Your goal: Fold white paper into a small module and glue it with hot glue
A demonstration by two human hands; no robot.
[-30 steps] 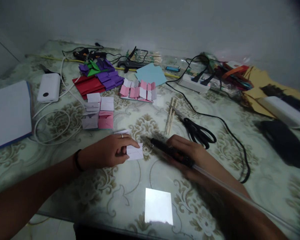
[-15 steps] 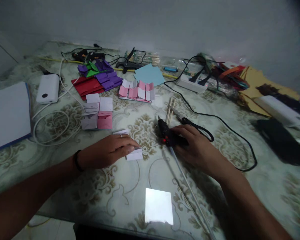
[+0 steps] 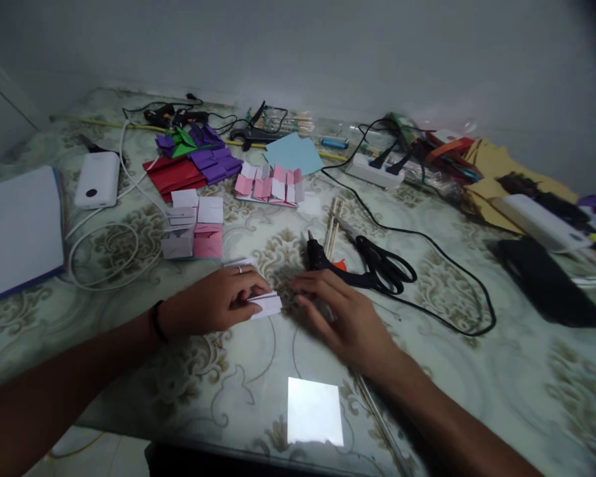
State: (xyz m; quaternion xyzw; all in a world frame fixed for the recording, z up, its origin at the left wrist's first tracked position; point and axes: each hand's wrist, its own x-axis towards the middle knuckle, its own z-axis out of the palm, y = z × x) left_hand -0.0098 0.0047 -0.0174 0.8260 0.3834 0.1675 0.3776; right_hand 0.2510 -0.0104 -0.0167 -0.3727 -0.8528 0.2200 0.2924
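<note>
My left hand (image 3: 221,299), with a ring and a dark wristband, pinches a folded white paper piece (image 3: 267,306) on the table. Just right of it, my right hand (image 3: 345,311) reaches toward the paper, blurred, thumb and fingers apart and nothing seen in them. Beyond the right hand a black hot glue gun (image 3: 318,255) lies on its side, nozzle pointing away, its orange trigger showing. A long clear glue stick (image 3: 385,424) runs from under the right forearm toward the front edge. Black-handled scissors (image 3: 377,260) rest against the glue gun's handle.
Pink-and-white folded paper blocks (image 3: 208,225) lie left of centre, with another pink-and-white strip (image 3: 269,185) behind. Wooden sticks (image 3: 334,228) lie by the scissors. A power strip (image 3: 375,171) sits behind, its black cord (image 3: 427,232) looping right. A white power bank (image 3: 97,180) stands left, a black phone (image 3: 551,281) right.
My right hand has let go of the glue gun, which now lies on the table, and has moved left toward the paper. My left hand stays at the folded paper, its fingers lifted slightly.
</note>
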